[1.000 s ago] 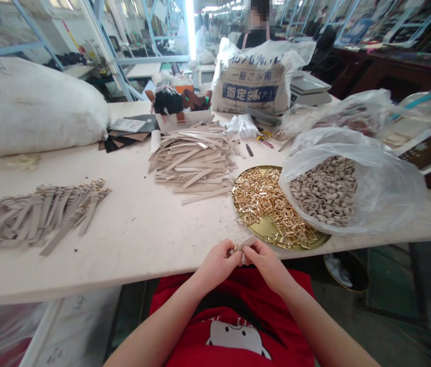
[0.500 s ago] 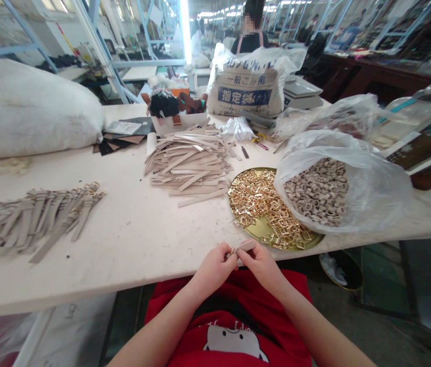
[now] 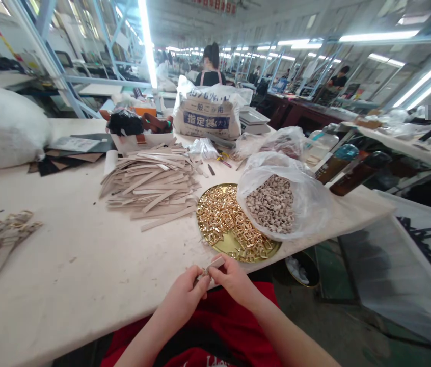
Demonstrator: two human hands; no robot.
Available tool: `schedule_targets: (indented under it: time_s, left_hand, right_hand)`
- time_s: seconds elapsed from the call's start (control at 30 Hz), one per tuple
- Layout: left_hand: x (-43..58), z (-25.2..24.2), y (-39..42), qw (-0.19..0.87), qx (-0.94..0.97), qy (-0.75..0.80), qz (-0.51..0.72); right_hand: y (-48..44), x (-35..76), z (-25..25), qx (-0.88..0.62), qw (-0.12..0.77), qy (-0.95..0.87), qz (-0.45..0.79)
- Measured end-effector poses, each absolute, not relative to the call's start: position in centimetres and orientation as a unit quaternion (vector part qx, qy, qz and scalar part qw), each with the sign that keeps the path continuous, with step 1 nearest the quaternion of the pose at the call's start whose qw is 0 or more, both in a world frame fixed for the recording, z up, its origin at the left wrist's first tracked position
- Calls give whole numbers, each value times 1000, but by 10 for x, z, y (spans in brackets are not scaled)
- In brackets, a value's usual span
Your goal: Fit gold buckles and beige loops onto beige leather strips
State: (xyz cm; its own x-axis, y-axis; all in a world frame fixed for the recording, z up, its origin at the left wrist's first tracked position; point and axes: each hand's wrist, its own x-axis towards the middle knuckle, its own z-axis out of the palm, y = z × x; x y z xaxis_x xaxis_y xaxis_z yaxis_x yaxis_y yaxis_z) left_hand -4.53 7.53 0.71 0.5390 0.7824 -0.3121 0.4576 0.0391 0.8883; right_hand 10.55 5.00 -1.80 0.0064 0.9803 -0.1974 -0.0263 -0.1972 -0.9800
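Note:
A short beige strap (image 3: 216, 263) is pinched between my two hands at the table's front edge. My left hand (image 3: 185, 291) is closed on its near end, where the fingers cover most of what they grip. My right hand (image 3: 234, 281) has thumb and fingers closed on the strap, whose flat free end points up and to the right. Just beyond my hands lies a round gold tray (image 3: 230, 246) heaped with gold metal buckles (image 3: 221, 209). A clear plastic bag (image 3: 311, 206) beside it lies open, showing many small beige loops (image 3: 272, 204).
A pile of loose beige straps (image 3: 154, 178) lies mid-table. Straps with buckles (image 3: 3, 239) are at the left edge. Behind are a stuffed white sack (image 3: 5, 122), a printed bag (image 3: 208, 112) and a box (image 3: 127, 142). A bin (image 3: 303, 270) stands below the table's edge. A person (image 3: 211, 66) sits beyond.
The view has swung right and up, so the table's contents appear shifted left. Both hands keep hold of the strap, with small finger movements.

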Motion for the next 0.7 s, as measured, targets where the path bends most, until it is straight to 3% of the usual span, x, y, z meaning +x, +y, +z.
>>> schedule_targets:
  time_s: [0.13,0.27,0.43,0.53,0.6,0.7]
  left_hand:
    - [-44,2,78,580,663,455,131]
    - [-40,-13,84,632,601,457,177]
    - [-33,-15,86,603,652,413,202]
    - [-29,-13,86,559,685,434,177]
    - [-26,-13,86,542,681,455,188]
    - [-22,-14,85,540,681,452,199]
  right_hand:
    - [48,107,-17,-527,442,-454,566]
    - [38,101,-13,-560,440,-559,424]
    - [47,145,7,-554,331,-652,398]
    - [75,210,16,-705,307,-600,221]
    - [97,251,16,-805,232,-543,63]
    - [121,288,5,-831,187,-522,43]
